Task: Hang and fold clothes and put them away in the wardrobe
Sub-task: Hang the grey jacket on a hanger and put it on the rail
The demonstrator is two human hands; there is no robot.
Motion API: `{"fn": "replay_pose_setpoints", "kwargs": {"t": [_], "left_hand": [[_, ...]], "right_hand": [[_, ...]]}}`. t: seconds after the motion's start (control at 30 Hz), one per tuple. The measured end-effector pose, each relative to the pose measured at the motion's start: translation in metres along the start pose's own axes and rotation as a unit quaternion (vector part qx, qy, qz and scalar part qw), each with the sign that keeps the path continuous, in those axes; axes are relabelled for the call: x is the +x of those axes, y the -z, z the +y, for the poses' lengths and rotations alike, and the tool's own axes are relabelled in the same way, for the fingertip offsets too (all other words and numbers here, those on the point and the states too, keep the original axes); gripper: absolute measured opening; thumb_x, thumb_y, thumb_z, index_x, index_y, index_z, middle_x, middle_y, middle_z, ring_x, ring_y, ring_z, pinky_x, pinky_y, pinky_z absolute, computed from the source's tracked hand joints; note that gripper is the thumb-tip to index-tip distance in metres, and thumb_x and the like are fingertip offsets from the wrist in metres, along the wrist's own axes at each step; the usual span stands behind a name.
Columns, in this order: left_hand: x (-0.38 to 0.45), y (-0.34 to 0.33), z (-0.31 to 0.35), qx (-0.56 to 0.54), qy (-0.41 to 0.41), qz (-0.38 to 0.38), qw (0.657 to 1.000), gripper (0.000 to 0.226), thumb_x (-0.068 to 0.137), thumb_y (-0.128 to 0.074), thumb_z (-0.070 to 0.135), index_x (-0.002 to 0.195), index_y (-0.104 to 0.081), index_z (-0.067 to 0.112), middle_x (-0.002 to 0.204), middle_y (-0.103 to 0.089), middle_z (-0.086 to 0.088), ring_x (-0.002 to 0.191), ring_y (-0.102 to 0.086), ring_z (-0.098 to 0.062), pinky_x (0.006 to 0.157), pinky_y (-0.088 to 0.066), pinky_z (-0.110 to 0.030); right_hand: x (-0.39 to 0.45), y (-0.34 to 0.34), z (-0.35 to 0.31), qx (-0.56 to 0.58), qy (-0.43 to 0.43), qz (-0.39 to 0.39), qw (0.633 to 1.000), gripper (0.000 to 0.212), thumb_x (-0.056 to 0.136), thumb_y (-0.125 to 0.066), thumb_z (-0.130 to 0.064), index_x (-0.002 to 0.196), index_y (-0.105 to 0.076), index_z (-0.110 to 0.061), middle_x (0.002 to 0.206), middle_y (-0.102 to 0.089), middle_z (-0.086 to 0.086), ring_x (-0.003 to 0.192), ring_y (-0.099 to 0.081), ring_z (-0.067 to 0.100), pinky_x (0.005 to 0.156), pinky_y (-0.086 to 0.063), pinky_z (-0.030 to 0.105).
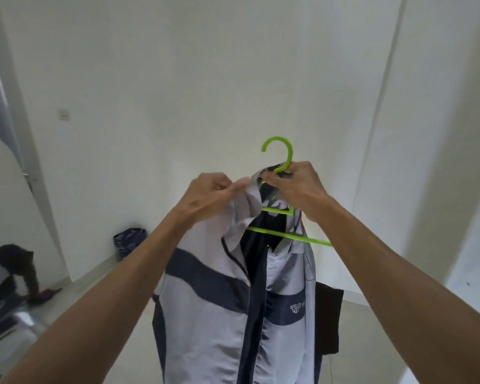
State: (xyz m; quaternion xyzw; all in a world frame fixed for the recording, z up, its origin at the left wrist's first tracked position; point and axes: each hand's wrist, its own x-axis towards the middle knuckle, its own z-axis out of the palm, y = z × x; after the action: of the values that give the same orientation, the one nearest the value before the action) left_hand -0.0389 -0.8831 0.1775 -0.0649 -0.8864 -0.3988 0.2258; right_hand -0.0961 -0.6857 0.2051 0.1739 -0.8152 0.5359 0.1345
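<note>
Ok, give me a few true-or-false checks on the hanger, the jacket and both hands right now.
1. The hanger is green. True.
2. The right hand holds the hanger at the base of its hook. True.
3. The jacket is zipped shut. False: its front hangs open.
4. The left hand hangs idle. False: it pinches the jacket's collar.
5. The hanger hangs on a wardrobe rail. False: its hook is free in the air, in front of the wall.
</note>
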Motion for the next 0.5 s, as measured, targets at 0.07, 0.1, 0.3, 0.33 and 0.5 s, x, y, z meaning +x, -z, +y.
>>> {"fn": "replay_pose_setpoints", "kwargs": {"t": [0.07, 0.1, 0.3, 0.33, 0.5], "left_hand": [[0.012, -0.001, -0.014, 0.062, -0.051, 0.049, 0.996, 0.050, 0.085, -0.056, 0.068, 0.115, -0.061, 0.028, 0.112, -0.061, 0.002, 0.107, -0.057, -0.017, 0.089, -0.051, -0.034], [0.018, -0.003, -0.016, 0.079, -0.049, 0.018, 0.995, 0.048, 0.089, -0.052, 0.066, 0.118, -0.059, 0.028, 0.112, -0.060, 0.003, 0.108, -0.057, -0.017, 0.090, -0.051, -0.036], [0.030, -0.002, -0.008, -0.003, -0.040, -0.062, 0.997, 0.050, 0.097, -0.055, 0.053, 0.064, -0.046, 0.015, 0.061, -0.037, 0.004, 0.055, -0.033, -0.011, 0.054, -0.027, -0.026], [0.030, 0.000, -0.007, -0.018, -0.053, -0.062, 0.996, 0.050, 0.096, -0.057, 0.051, 0.064, -0.046, 0.014, 0.061, -0.035, 0.003, 0.055, -0.031, -0.011, 0.052, -0.025, -0.025], [0.034, 0.022, 0.006, -0.035, -0.094, -0.083, 0.991, 0.060, 0.092, -0.061, 0.051, 0.065, -0.048, -0.002, 0.063, -0.031, -0.003, 0.056, -0.029, -0.013, 0.051, -0.022, -0.027]], "right_hand": [[0.002, 0.000, -0.007, -0.004, 0.015, -0.028, 0.999, 0.015, 0.082, -0.081, -0.035, 0.085, -0.078, -0.020, 0.082, -0.076, -0.006, 0.081, -0.072, 0.014, 0.078, -0.059, 0.033], [0.004, -0.001, -0.010, -0.005, 0.021, -0.034, 0.999, 0.014, 0.082, -0.082, -0.033, 0.084, -0.079, -0.020, 0.082, -0.076, -0.006, 0.082, -0.072, 0.013, 0.080, -0.059, 0.033], [0.009, 0.027, -0.024, 0.025, -0.022, -0.133, 0.991, 0.036, 0.093, -0.067, -0.038, 0.086, -0.075, -0.003, 0.079, -0.070, 0.006, 0.073, -0.064, 0.021, 0.071, -0.052, 0.034], [0.010, 0.036, -0.025, 0.088, -0.066, -0.179, 0.978, 0.037, 0.097, -0.060, -0.036, 0.086, -0.073, -0.004, 0.079, -0.069, 0.007, 0.072, -0.061, 0.020, 0.071, -0.051, 0.032], [0.020, 0.067, -0.007, 0.123, -0.130, -0.300, 0.937, 0.045, 0.091, -0.044, -0.030, 0.104, -0.077, -0.003, 0.099, -0.061, 0.017, 0.079, -0.055, 0.034, 0.082, -0.051, 0.042]]}}
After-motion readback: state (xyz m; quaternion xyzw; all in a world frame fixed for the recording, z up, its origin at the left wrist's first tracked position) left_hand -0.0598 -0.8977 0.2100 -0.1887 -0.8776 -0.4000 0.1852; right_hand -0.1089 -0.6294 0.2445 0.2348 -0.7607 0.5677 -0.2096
